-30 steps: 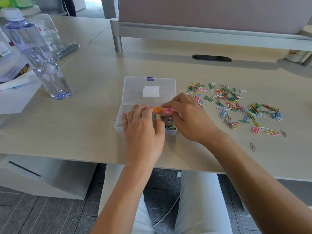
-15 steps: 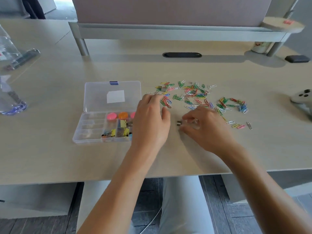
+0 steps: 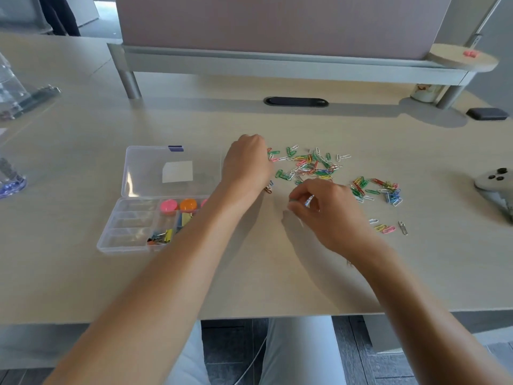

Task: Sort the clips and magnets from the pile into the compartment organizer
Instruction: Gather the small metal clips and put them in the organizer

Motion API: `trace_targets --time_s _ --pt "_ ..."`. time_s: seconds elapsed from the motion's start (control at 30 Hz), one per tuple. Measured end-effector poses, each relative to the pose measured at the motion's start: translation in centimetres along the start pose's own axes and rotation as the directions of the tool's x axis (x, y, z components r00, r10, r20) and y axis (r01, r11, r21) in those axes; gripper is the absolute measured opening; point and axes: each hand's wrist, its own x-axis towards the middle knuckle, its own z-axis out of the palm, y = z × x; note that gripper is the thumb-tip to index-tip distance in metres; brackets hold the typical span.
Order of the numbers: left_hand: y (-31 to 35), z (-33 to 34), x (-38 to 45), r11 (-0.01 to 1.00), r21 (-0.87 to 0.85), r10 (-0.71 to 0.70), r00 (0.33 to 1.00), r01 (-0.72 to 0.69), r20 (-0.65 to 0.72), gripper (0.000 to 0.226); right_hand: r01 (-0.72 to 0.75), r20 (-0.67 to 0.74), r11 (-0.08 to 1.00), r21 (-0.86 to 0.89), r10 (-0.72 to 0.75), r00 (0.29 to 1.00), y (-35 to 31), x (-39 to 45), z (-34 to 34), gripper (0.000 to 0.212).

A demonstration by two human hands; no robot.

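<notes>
A clear compartment organizer (image 3: 130,218) lies open on the desk, its lid (image 3: 150,173) flat behind it. Its compartments hold a pink magnet (image 3: 168,206), an orange magnet (image 3: 188,204) and several binder clips (image 3: 161,237). To its right spreads a pile of coloured paper clips (image 3: 308,165), with a second cluster (image 3: 374,188) further right. My left hand (image 3: 247,165) hangs over the pile's left edge with fingers curled down; what they touch is hidden. My right hand (image 3: 324,209) pinches a small paper clip (image 3: 308,200) just below the pile.
A desk divider on metal legs (image 3: 130,81) runs along the back, with a cable slot (image 3: 296,102) in front of it. A water bottle base (image 3: 11,182) stands far left. A white controller (image 3: 494,180) and a dark block (image 3: 487,113) sit at the right.
Both hands have left the organizer and moved right to the paper clip pile. My left hand reached further back to the pile's left edge. My right hand lifted a clip from the desk.
</notes>
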Motion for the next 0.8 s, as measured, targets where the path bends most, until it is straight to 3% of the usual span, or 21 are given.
trace_targets --time_s 0.17,0.33,0.47,0.57,0.67,0.8 --pt "0.1 1.1 1.7 0.997 0.083 0.004 1.0 -0.006 0.025 0.033 -0.114 -0.05 0.968 0.223 0.128 0.991 1.0 2.3 -1.3 0.002" --pt "-0.1 1.8 2.7 0.996 0.086 -0.017 0.998 0.012 0.057 0.034 -0.15 -0.056 0.941 0.304 0.175 0.983 1.7 4.2 -1.5 0.001" --pt "-0.1 2.0 3.3 0.995 -0.074 -0.059 0.998 0.061 0.027 0.006 -0.23 -0.054 0.866 0.445 0.282 0.958 1.9 5.0 -1.4 0.003" --pt "-0.1 1.2 3.6 0.957 -0.266 -0.112 0.994 0.113 0.022 0.01 -0.323 0.027 0.696 0.641 0.401 0.916 1.9 5.2 -1.8 0.008" --pt "-0.4 0.1 4.1 0.84 -0.505 -0.17 0.98 0.197 0.1 0.008 -0.382 0.163 0.445 0.81 0.455 0.875 2.0 5.4 -2.3 0.013" --pt "-0.6 -1.1 4.6 0.691 -0.67 -0.193 0.963 0.271 0.19 0.022 -0.458 0.332 0.205 0.865 0.452 0.828 2.2 6.5 -2.4 0.02"
